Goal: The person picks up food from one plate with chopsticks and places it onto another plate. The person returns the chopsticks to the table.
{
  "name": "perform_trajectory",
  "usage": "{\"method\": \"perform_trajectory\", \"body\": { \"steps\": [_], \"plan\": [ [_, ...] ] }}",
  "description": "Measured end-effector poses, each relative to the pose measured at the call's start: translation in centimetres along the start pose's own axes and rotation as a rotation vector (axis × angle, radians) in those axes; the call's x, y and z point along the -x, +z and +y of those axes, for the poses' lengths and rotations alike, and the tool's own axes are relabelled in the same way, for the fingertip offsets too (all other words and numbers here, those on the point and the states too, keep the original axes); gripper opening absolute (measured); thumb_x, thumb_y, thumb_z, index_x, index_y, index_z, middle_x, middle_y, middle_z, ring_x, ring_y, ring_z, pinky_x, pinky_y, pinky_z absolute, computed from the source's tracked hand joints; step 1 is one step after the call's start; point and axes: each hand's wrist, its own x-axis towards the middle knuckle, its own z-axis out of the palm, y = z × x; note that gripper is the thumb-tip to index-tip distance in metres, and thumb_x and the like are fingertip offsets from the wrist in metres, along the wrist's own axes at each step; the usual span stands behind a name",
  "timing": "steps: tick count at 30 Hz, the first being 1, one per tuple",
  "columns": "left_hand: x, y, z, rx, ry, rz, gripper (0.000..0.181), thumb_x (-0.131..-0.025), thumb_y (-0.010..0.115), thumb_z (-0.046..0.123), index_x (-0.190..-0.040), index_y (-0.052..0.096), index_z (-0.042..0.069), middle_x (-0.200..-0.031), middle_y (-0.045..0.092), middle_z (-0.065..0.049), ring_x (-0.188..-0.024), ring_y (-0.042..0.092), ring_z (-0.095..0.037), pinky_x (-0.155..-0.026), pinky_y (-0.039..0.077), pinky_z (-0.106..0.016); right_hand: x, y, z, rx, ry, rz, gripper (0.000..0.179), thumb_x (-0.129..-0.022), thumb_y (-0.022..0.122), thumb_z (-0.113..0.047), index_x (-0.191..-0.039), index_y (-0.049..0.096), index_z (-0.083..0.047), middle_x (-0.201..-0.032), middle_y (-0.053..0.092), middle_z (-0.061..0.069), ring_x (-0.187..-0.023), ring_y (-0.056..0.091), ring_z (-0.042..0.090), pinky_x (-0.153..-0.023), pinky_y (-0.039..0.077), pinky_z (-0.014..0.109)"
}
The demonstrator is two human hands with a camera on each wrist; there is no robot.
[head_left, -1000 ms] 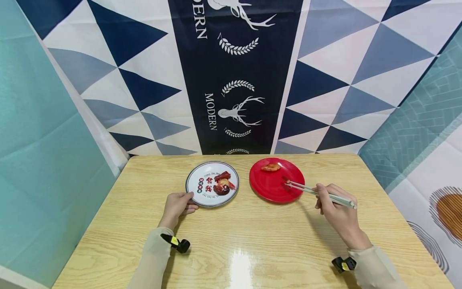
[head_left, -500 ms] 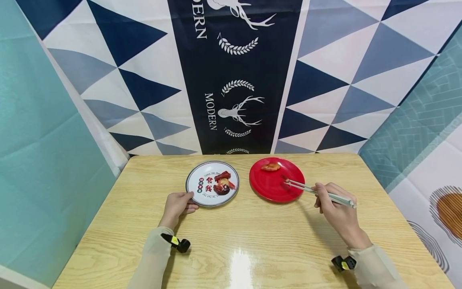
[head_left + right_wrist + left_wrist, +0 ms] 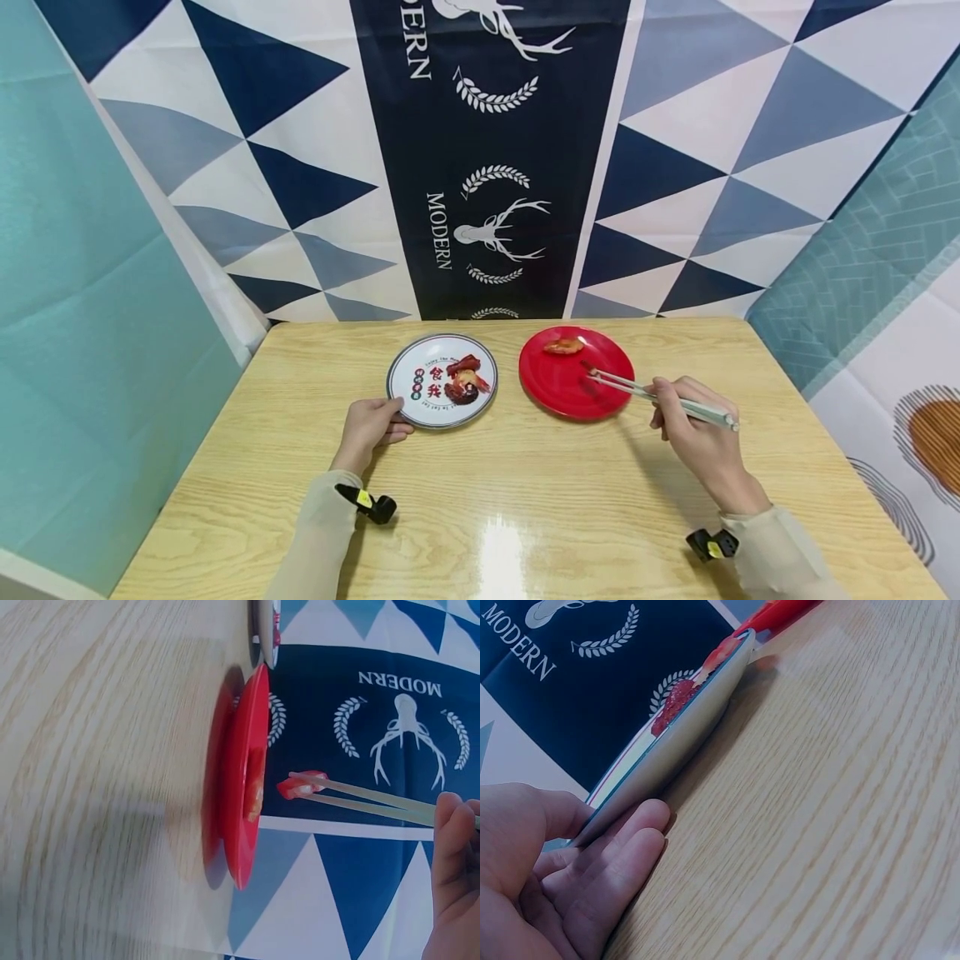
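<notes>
My right hand (image 3: 697, 425) holds pale green chopsticks (image 3: 375, 800), their tips pinching a small red-and-white food piece (image 3: 302, 784). In the right wrist view this piece hangs above the red plate (image 3: 555, 387), apart from it. On that plate lies an orange-brown food piece (image 3: 563, 347) near the far rim. My left hand (image 3: 370, 429) grips the near-left rim of a white plate (image 3: 412, 358), thumb on top and fingers beneath. Several red and brown food pieces (image 3: 465, 381) sit on the white plate's right side, beside printed characters.
Both plates are near the far edge of the wooden table (image 3: 450, 508), side by side with a narrow gap. A patterned cloth (image 3: 487, 167) hangs right behind the table, and a teal panel (image 3: 97, 333) stands at the left.
The chopstick tips and the red piece have shifted slightly left and away from me over the red plate. My left hand and the white plate stay in place.
</notes>
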Motion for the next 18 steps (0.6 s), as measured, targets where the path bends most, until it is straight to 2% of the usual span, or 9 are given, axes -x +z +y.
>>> {"method": "perform_trajectory", "body": {
  "steps": [5, 12, 18],
  "plan": [
    [0.0, 0.0, -0.1, -0.001, 0.004, -0.002, 0.036, -0.103, 0.061, 0.020, -0.122, 0.068, -0.010, -0.072, 0.075, -0.009, -0.062, 0.073, -0.012, -0.063, 0.066, -0.024, 0.0, 0.0, -0.1, 0.001, -0.001, 0.001, 0.022, -0.095, 0.063, 0.009, -0.084, 0.077, -0.004, -0.058, 0.061, -0.001, -0.046, 0.052, 0.001, -0.035, 0.040, 0.015],
    [-0.1, 0.0, -0.2, 0.012, 0.008, 0.000, 0.037, -0.102, 0.062, 0.019, -0.122, 0.067, -0.011, -0.071, 0.075, -0.009, -0.061, 0.073, -0.012, -0.062, 0.066, -0.024, -0.9, 0.0, -3.5, -0.007, 0.018, -0.004, 0.021, -0.095, 0.060, 0.013, -0.082, 0.074, 0.003, -0.058, 0.060, 0.005, -0.045, 0.052, 0.005, -0.036, 0.039, 0.014],
    [-0.2, 0.0, -0.2, 0.011, 0.005, -0.001, 0.037, -0.102, 0.062, 0.020, -0.121, 0.068, -0.011, -0.072, 0.075, -0.009, -0.062, 0.073, -0.012, -0.062, 0.066, -0.023, -0.8, 0.1, -3.0, -0.010, -0.013, 0.019, 0.022, -0.094, 0.061, 0.013, -0.081, 0.074, 0.001, -0.057, 0.059, 0.003, -0.045, 0.051, 0.004, -0.034, 0.037, 0.016]
  ]
}}
